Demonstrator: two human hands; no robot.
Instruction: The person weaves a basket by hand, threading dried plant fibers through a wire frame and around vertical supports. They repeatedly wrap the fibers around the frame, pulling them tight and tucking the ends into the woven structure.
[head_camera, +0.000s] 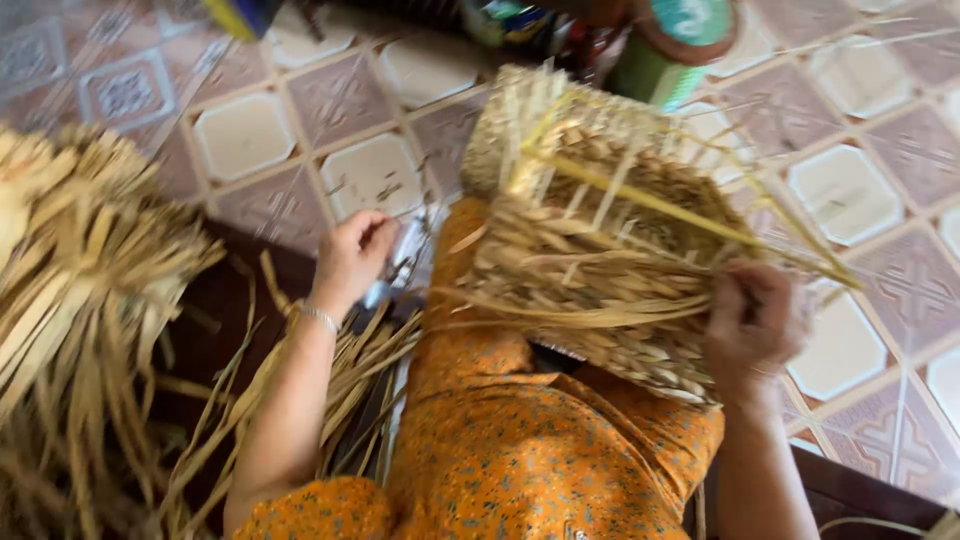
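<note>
A half-woven straw basket (590, 230) rests on my lap, over my orange patterned clothing (500, 440). Loose pale strands stick out of its weave. My right hand (750, 325) grips the basket's near right edge together with some strands. My left hand (352, 255), with a thin bracelet on the wrist, reaches down to the floor at my left side, fingers curled on a small object with a pale blue part (385, 285) that is too blurred to name.
A big bundle of dry straw (80, 300) lies at the left, with more loose strands (340, 370) beside my left arm. The floor is patterned tile (850, 190). A green round container (665, 45) and other items stand at the top.
</note>
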